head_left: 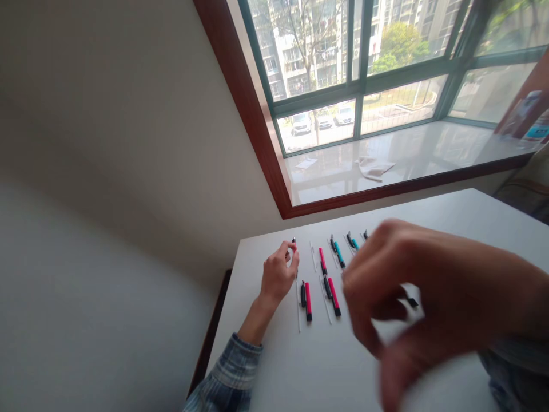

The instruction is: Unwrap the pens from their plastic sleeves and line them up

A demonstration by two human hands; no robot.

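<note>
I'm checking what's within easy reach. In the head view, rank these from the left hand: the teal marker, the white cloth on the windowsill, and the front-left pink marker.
1. Front-left pink marker: just right of the left hand, on the table.
2. Teal marker: farther right, back row.
3. White cloth: beyond the table, on the windowsill.

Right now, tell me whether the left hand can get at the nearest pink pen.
Probably yes. The pink pen lies just beside the left hand on the white table, with only a thin pale strip between them, though its fingers seem to hold a small dark item.
</note>
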